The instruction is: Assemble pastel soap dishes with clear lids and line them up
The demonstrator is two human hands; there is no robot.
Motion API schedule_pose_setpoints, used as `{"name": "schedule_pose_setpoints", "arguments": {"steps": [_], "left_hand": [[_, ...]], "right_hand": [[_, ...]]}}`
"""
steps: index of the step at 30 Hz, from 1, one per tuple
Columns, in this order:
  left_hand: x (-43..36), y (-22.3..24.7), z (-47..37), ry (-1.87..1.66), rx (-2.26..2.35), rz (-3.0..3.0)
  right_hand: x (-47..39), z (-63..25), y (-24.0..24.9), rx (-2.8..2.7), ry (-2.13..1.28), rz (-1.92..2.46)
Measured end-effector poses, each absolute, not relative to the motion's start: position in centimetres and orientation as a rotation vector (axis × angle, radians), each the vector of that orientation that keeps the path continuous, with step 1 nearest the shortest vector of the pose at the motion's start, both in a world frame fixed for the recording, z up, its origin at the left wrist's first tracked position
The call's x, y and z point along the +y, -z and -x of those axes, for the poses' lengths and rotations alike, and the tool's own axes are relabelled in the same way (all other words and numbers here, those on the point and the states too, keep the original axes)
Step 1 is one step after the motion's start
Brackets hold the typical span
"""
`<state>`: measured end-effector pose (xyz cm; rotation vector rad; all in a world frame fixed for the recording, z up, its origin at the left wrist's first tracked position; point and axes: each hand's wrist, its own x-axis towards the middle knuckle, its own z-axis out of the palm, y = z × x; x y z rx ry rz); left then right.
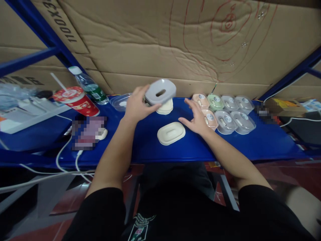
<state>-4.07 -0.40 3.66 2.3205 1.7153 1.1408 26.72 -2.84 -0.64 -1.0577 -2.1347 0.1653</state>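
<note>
Probably light, stiff and a little slick, the grey slotted lid (167, 94) is above the blue table (147, 149), its rim, likely the best hold, pinched by the left hand (137, 104), while the right hand (197, 118) hovers spread and empty.

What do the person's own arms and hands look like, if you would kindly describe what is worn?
The left hand and right hand are bare; no gloves or watches show. The left sleeve and right sleeve are short, black and plain, belonging to a black shirt.
</note>
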Motion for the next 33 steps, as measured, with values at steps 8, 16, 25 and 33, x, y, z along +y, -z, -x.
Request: {"name": "schedule_pose_setpoints", "arguments": {"steps": [8, 16, 25, 33], "left_hand": [[-2.3, -4.0, 2.2, -0.529, 1.130, -2.427], [-1.9, -3.2, 2.4, -0.105, 1.089, -2.326], [-1.1, -2.3, 2.6, -0.076, 1.119, -2.312], [-0.1, -0.8, 2.3, -0.439, 1.107, -2.278]], "right_hand": [[-2.5, -27.2, 0.7, -2.517, -0.289, 0.848], [-2.8, -25.7, 1.9, -2.705, -0.509, 0.758], [-3.2, -25.4, 1.8, -2.743, -0.414, 0.801], [-3.0, -25.9, 1.8, -2.676, -0.252, 1.022]]}}
